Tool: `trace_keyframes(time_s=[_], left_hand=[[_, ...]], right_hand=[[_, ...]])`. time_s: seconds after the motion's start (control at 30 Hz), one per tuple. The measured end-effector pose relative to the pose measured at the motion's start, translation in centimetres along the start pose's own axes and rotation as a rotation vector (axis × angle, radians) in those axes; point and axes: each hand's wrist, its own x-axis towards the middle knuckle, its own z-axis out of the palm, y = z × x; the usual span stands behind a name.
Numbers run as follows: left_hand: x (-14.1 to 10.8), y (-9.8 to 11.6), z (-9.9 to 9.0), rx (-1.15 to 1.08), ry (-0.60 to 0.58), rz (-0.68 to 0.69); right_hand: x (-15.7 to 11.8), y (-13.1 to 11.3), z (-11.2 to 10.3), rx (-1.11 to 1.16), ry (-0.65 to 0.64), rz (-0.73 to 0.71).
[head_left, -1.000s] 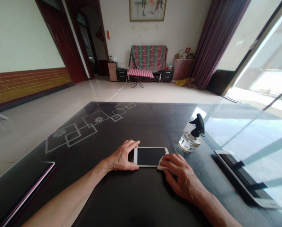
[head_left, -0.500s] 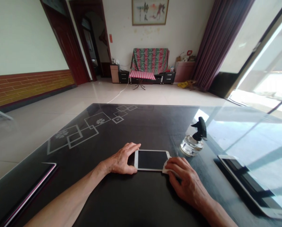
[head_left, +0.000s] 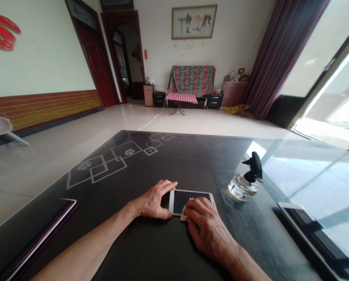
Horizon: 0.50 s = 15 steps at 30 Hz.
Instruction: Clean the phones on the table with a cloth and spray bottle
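Note:
A white-framed phone (head_left: 178,197) with a dark screen lies flat on the black table (head_left: 151,249). My left hand (head_left: 156,201) grips its left end, thumb at the near corner and fingers at the far corner. Bent over the phone's middle and right part is my right hand (head_left: 205,220), its fingers closed on a small white cloth (head_left: 183,215) that shows at the phone's near edge. The hand hides much of the screen and most of the cloth.
Right of the phone stands a clear spray bottle (head_left: 244,185) with a black trigger head. A larger white-edged device (head_left: 307,230) lies at the right, and a dark device with a light edge (head_left: 42,242) at the left. Beyond the table is a small stand with a striped cloth (head_left: 181,97).
My right hand has moved left with the cloth, from the phone's right end to over its screen. My left hand keeps its hold. The camera view has shifted slightly.

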Motion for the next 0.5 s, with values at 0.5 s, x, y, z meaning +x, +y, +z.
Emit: trace_keyframes(time_s=[0.5], left_hand=[[-0.1,0.1,-0.1,-0.024,-0.006,-0.012]], right_hand=[[-1.0,2.3,-1.9,-0.095,0.096,0.058]])
